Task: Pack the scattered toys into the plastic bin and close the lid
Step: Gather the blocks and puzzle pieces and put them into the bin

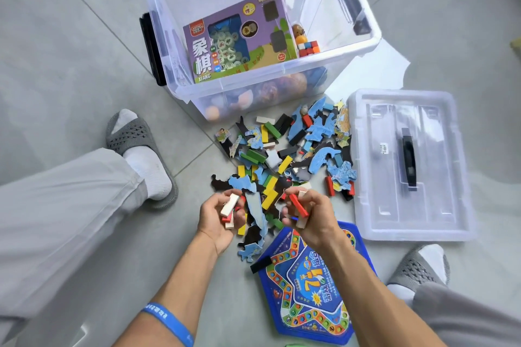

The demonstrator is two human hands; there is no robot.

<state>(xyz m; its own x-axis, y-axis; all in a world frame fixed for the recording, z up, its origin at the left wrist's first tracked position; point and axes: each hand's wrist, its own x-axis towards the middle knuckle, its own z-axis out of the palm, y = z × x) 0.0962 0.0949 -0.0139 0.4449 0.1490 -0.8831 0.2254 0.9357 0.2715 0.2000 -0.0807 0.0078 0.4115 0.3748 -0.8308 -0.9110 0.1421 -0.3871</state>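
Left hand (222, 213) and right hand (306, 210) each grip several small blocks, seemingly wooden, above the toy pile (293, 155); bin (282, 70) open.

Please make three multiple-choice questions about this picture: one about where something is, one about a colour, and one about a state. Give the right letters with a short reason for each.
1. Where is the purple box?
A. inside the bin
B. on the lid
C. under the blue board

2. What colour is the wristband on the left arm?
A. red
B. blue
C. green

3. What is the state of the bin?
A. closed with its lid
B. open, lid beside it on the floor
C. tipped on its side

Answers:
1 A: the purple box leans inside the clear walls of the bin.
2 B: the band around the forearm is blue.
3 B: the lid lies flat on the floor next to the pile of pieces, and the bin's top is uncovered.
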